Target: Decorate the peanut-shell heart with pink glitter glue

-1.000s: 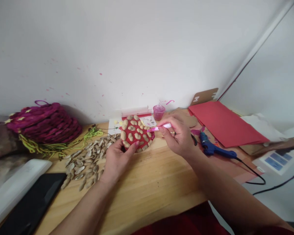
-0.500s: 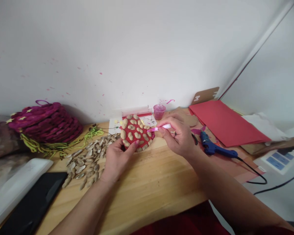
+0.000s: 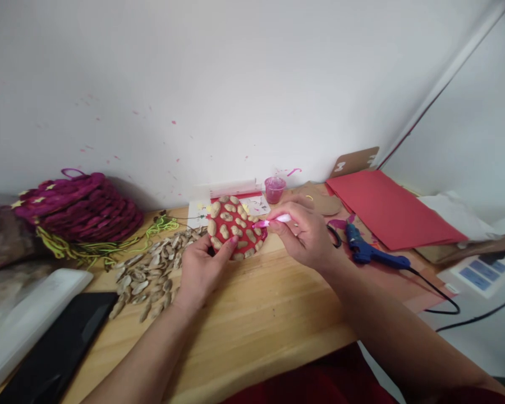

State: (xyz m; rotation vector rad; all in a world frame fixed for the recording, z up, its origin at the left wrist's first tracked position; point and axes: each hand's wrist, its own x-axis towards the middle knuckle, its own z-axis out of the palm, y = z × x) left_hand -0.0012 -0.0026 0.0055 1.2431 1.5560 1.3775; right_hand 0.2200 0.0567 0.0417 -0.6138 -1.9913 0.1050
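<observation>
My left hand grips the lower edge of a round red disc studded with peanut shells and holds it tilted up off the wooden table. In my right hand is a pink and white brush, fingers pinched round it. Its pink tip touches the disc's right side. A heap of loose peanut shells lies just left of my left hand.
A small cup of pink paint stands by the wall behind the disc. A blue glue gun with a black cord lies to the right, near red paper sheets. A magenta woven pile and a black tablet are at left.
The disc and both hands have drifted slightly up and right in view as the head shifted. The brush tip stays against the disc's right side.
</observation>
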